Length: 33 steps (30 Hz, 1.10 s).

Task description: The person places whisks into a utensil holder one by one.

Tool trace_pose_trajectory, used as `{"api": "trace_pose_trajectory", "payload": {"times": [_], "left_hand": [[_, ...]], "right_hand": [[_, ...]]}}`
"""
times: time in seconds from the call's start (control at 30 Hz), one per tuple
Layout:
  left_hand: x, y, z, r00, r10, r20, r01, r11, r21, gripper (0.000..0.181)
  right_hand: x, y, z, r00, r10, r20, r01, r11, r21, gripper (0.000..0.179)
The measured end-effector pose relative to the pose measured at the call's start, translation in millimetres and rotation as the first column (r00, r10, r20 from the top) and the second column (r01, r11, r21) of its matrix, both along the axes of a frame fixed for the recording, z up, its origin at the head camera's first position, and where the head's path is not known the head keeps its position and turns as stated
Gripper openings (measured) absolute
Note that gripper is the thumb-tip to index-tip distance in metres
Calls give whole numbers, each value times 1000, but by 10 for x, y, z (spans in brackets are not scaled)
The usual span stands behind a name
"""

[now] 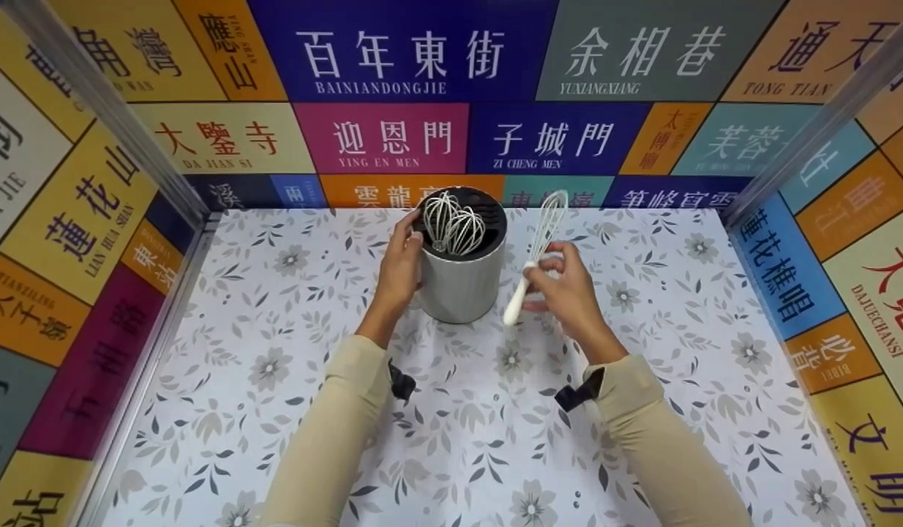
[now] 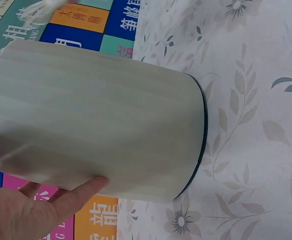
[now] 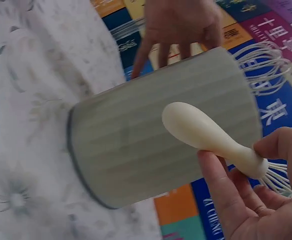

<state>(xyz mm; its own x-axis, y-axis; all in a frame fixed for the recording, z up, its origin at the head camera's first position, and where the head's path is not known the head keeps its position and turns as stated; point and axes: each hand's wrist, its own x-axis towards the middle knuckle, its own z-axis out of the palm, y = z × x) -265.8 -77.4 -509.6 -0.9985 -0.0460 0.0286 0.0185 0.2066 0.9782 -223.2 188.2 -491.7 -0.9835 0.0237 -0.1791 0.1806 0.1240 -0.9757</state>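
A pale grey cylindrical utensil holder (image 1: 460,293) with a black slotted top stands upright on the table. Two whisks (image 1: 466,231) stick out of it, wire loops upward. Along its left side lies my left hand (image 1: 400,267), fingers fairly straight against the wall and the thumb near the rim. In the left wrist view a finger (image 2: 83,196) rests on the holder's side. Just right of the holder, my right hand (image 1: 567,285) pinches another whisk (image 1: 547,227) where wires meet handle. Its cream handle (image 3: 201,127) points down toward me, its wire loops up and away.
White floral cloth covers the table (image 1: 268,432). Colourful panels with Chinese characters (image 1: 393,139) wall off the back and both sides, with metal posts (image 1: 825,110) at the corners. Dark straps (image 1: 579,389) sit at both wrists.
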Motion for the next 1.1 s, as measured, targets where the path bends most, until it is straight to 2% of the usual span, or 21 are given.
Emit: {"api": "trace_pose_trajectory", "payload": {"times": [0.13,0.23,0.37,0.5,0.73,0.9,1.1], "left_hand": [[1,-1,6,1000,6,9,-6,1000,5,46],[-2,0,4,1000,7,15,-7,1000,4,46],[-1,5,-1,1000,10,16,-10,1000,2,46],[-1,6,-1,1000,15,8,-15,1000,-7,46],[4,-1,9,1000,0,-8,-1,1000,-27,47],[-7,1,1,1000,6,-11,-6,1000,-22,47],[-7,-3,-3,1000,4,-16,-4,1000,-18,47]], "right_hand": [[-88,-50,272,993,-26,-111,21,999,-43,47],[-151,-95,438,978,-43,-203,27,996,-82,46],[-229,-154,600,950,-54,-307,25,995,-98,46],[-299,-213,712,929,-57,-366,27,996,-88,49],[-414,-301,757,896,-36,-442,6,998,-69,51],[-461,-341,688,896,18,-443,-22,1000,-4,49],[-489,-363,586,898,132,-419,-78,986,144,46]]}}
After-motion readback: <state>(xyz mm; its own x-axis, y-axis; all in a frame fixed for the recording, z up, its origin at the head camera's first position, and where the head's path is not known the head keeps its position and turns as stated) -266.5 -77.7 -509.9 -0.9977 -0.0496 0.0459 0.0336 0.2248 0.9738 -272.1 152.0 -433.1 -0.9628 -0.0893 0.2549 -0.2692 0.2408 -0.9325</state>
